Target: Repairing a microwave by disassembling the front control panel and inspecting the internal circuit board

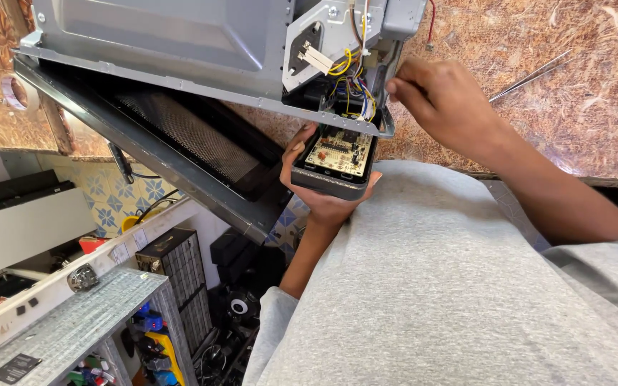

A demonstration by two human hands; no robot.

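Note:
A grey metal appliance casing (173, 43) lies on the brown patterned worktop (581, 93), its dark door (180, 143) hanging open over the edge. My left hand (317, 196) is shut on a dark control panel (334, 179) that carries a beige circuit board (339, 151), holding it just below the casing's corner. Yellow, blue and white wires (352, 86) run from the board into the casing. My right hand (445, 100) is at the casing's right edge, fingertips pinched at the wire bundle; what they grip is hidden.
A thin metal rod or tweezers (531, 75) lies on the worktop to the right. A tape roll (16, 93) sits at far left. Below left are a grey shelf (73, 322), a black finned part (177, 268) and several coloured tools (153, 343).

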